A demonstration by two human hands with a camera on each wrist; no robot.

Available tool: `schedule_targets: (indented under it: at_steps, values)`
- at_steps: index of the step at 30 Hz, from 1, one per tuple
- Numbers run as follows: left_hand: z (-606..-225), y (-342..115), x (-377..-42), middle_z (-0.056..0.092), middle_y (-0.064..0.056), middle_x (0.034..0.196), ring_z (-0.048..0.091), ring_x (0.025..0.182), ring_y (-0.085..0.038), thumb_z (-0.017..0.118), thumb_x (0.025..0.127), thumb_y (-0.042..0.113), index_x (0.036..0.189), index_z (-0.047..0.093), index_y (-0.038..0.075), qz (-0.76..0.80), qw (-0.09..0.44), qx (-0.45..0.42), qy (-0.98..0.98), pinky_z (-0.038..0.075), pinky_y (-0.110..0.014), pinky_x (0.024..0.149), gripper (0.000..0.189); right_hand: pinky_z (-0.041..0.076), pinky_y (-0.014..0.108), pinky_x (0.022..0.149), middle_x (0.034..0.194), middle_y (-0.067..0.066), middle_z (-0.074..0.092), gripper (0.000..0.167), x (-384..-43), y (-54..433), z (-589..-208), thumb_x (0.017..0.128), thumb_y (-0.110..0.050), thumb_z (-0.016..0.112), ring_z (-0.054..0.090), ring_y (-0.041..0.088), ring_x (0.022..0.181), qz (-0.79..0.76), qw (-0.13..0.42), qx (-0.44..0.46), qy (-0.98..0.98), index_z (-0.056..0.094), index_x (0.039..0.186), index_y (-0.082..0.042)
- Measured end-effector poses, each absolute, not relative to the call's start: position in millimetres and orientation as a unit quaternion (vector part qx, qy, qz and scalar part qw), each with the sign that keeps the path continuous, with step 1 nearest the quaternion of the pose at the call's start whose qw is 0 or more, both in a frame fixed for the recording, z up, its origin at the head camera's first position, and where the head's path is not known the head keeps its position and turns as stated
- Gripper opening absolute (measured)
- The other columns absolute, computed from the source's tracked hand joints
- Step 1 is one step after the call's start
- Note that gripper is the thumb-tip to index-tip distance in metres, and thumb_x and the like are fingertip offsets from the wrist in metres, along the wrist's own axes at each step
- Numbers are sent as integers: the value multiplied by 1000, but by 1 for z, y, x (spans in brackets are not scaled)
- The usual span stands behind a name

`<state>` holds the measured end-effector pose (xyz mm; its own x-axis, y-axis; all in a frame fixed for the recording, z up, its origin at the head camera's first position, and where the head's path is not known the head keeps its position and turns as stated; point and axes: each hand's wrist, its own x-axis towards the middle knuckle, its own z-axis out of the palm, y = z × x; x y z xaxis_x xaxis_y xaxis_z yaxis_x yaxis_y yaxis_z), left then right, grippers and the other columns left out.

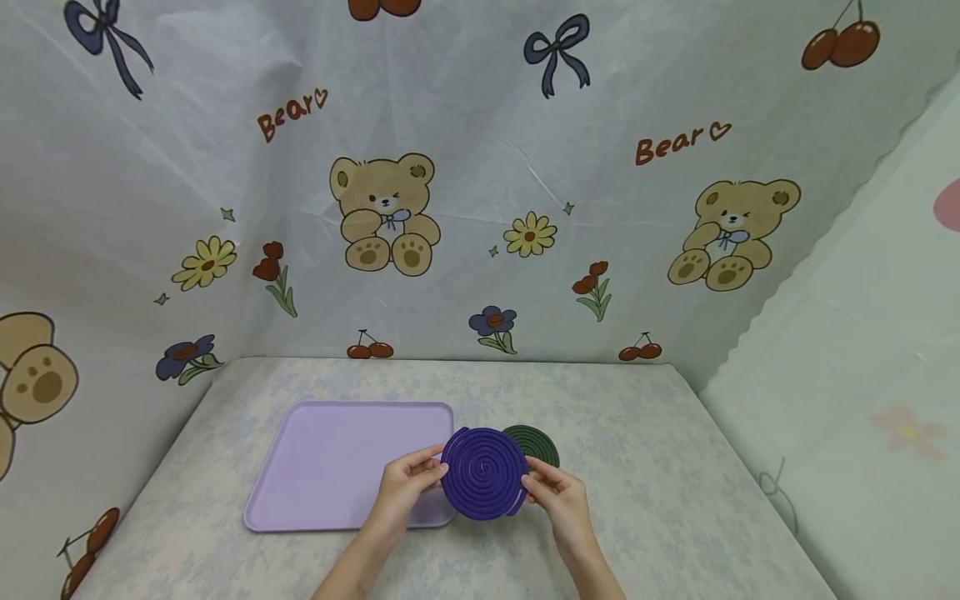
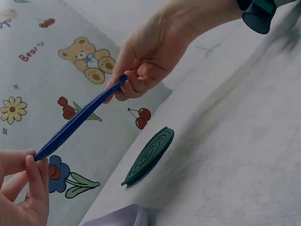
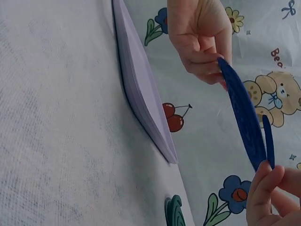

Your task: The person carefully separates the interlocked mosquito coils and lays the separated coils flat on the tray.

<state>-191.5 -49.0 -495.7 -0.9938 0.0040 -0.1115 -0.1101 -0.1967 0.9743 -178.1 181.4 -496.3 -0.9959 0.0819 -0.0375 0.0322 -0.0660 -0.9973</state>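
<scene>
A flat purple-blue spiral coaster (image 1: 483, 473) is held up above the table between both hands. My left hand (image 1: 405, 483) pinches its left edge between thumb and fingers. At the opposite edge, my right hand (image 1: 558, 496) pinches it the same way. The left wrist view shows the blue coaster (image 2: 77, 121) nearly edge-on, lifted off the surface. In the right wrist view, a loose strip end stands off the rim of the coaster (image 3: 247, 122) near the right hand. Behind it, a dark green spiral coaster (image 1: 542, 442) lies on the table, partly hidden in the head view.
A light purple tray (image 1: 330, 467) with a raised rim lies on the table to the left, its right edge close to the coaster. The table (image 1: 675, 500) has a pale mottled cover. Printed bear cloth (image 1: 465, 125) hangs behind and at the sides.
</scene>
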Motion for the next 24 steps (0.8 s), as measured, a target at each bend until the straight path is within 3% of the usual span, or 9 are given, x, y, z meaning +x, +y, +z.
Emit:
schedule_targets:
  at_steps: [4,8,13,24]
  values:
    - [-495,-47,-191,60,1,81,61,70,-3,66,81,-4,120,59,-12,767,17,-28,641,57,-19,67,40,51,13,59,73,-9,62,43,-177,180,-496,86,2,63,54,0,61,745,5,-60,-664,51,125,17]
    - [-494,-46,-191,61,2,82,61,71,-4,65,82,-4,120,59,-11,765,12,-30,643,57,-19,68,39,51,15,59,74,-9,63,41,-177,178,-495,86,1,64,55,1,62,738,31,-48,-672,54,123,15]
    - [-492,-50,-192,61,5,79,60,69,-4,65,84,0,124,55,-10,780,46,-44,622,55,-17,67,43,51,17,58,77,-7,63,39,-177,177,-494,84,0,67,56,2,63,719,81,-7,-690,58,120,13]
    - [-495,-57,-198,63,10,79,59,68,0,58,88,-2,131,46,-15,817,103,-46,566,51,-11,66,47,49,14,57,76,-8,63,40,-176,175,-498,84,2,66,55,1,63,741,93,25,-664,54,119,18]
